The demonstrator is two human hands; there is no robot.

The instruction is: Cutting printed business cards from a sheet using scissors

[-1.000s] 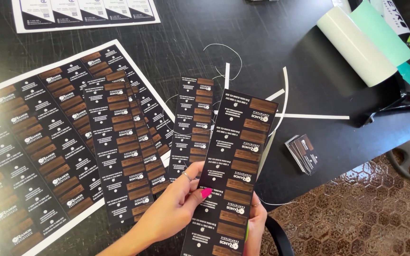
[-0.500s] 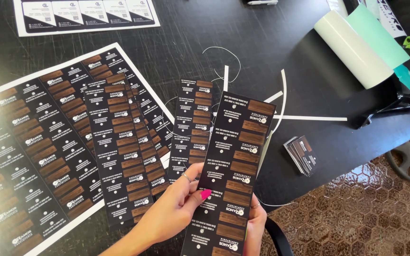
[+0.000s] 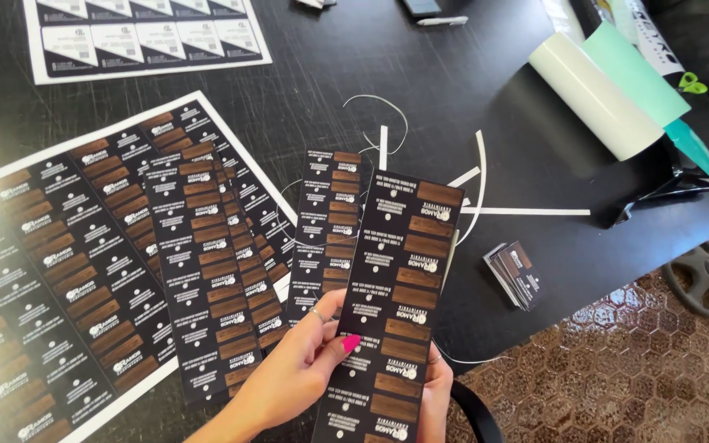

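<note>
I see the left hand (image 3: 301, 373) holding a long black strip of printed cards (image 3: 395, 308) with brown bars, its thumb pressed on the front of the strip. The right hand (image 3: 435, 394) is behind the strip, its grip also closed on it; only some fingers show at the right edge. The strip is lifted above the near edge of the black counter (image 3: 453, 98) and is a little tilted. On the counter, just left of it, lies a second strip (image 3: 326, 221), and farther left a big printed sheet (image 3: 67, 271) with more strips on top. To the right is a small stack of cut cards (image 3: 517, 275). Far right lie pale rolls (image 3: 596, 94). Thin white trimmings (image 3: 527, 212) lie between.
</note>
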